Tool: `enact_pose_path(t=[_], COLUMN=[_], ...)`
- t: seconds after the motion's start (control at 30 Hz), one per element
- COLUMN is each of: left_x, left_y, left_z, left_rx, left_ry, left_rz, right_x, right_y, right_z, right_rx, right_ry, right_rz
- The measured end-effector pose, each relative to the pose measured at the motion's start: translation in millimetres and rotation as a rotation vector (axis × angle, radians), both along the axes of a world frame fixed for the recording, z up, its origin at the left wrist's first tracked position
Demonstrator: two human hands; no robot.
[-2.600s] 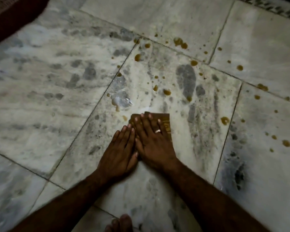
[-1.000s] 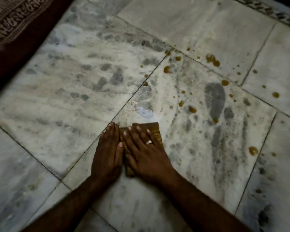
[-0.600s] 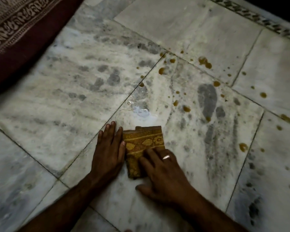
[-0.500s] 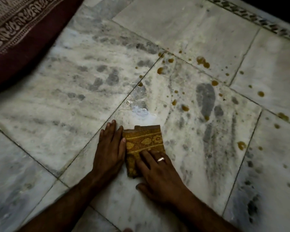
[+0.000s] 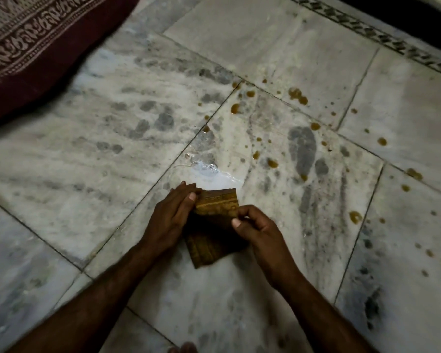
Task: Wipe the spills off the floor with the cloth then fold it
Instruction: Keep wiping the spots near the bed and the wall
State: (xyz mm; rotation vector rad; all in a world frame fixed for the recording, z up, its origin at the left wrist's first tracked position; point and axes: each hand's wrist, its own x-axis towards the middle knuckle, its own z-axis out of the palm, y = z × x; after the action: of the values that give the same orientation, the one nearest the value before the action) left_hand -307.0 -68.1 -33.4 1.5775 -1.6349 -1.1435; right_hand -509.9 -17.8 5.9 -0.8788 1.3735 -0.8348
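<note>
On the floor (image 5: 87, 174), both hands pinch the cloth (image 5: 215, 225): left hand (image 5: 168, 220) its side, right hand (image 5: 255, 230) its raised edge. Soft, limp; best gripped at corners.

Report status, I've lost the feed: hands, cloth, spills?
Both hands, left and right, pinching the cloth, far flap lifted. Brown spills unwiped ahead. Nothing blocking.

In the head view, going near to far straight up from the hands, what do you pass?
The right hand pinching the cloth, with the left hand alongside → pale wet puddle → brown drops at the tile joint → patterned floor border.
</note>
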Motion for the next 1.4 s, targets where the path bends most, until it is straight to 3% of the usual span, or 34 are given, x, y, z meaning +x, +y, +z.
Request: enact_pose_path(t=[0.07, 0.17, 0.27, 0.33, 0.4, 0.53, 0.63, 0.7, 0.83, 0.97, 1.1, 1.3, 1.4], left_x=[-4.3, -10.1, -6.7, -9.2, -15.5, -36.2, -49.4, -50.1, -48.0, -49.2, -42.8, -40.1, -36.4], left_y=[-6.7, -22.7, -35.6, -37.0, -37.1, -38.9, -38.0, -31.7, -14.5, -7.5, -5.1, 9.1, 13.3], left_z=[15.4, 41.8, 55.8, 65.9, 75.9, 95.9, 96.0, 89.8, 71.4, 66.6, 67.2, 69.9, 74.8], left_rx=[0.116, 0.459, 0.567, 0.532, 0.453, 0.491, 0.632, 0.716, 0.71, 0.58, 0.315, -0.058, -0.17], left_ry=[0.13, 0.448, 0.501, 0.456, 0.484, 0.841, 0.9, 0.952, 0.74, 0.739, 0.448, -0.086, -0.189], left_rz=[-0.054, -0.187, -0.443, -0.516, -0.435, -0.232, 0.018, 0.034, -0.059, 0.023, -0.065, -0.092, -0.183], right_x=[-6.9, -18.9, -31.0, -38.0, -46.0, -56.9, -57.7, -57.5, -59.1, -64.9, -72.6, -71.8, -75.0], right_y=[-8.3, -23.1, -37.1, -44.4, -49.6, -43.4, -24.7, -18.0, -20.5, -24.4, -19.6, -11.5, -7.6], right_z=[11.6, 30.7, 56.8, 72.3, 83.9, 90.0, 74.9, 66.5, 68.6, 67.7, 64.6, 60.3, 65.2], right_rx=[0.004, 0.006, -0.005, -0.007, -0.03, 0.016, 0.116, 0.115, 0.114, 0.096, 0.055, -0.024, -0.108], right_ry=[-0.09, -0.127, -0.18, -0.202, -0.27, -0.433, -0.249, -0.198, -0.295, -0.147, -0.027, 0.336, 0.57], right_rz=[-0.026, -0.022, -0.016, -0.03, -0.089, -0.213, -0.055, -0.048, -0.127, -0.167, -0.126, -0.027, 0.082])
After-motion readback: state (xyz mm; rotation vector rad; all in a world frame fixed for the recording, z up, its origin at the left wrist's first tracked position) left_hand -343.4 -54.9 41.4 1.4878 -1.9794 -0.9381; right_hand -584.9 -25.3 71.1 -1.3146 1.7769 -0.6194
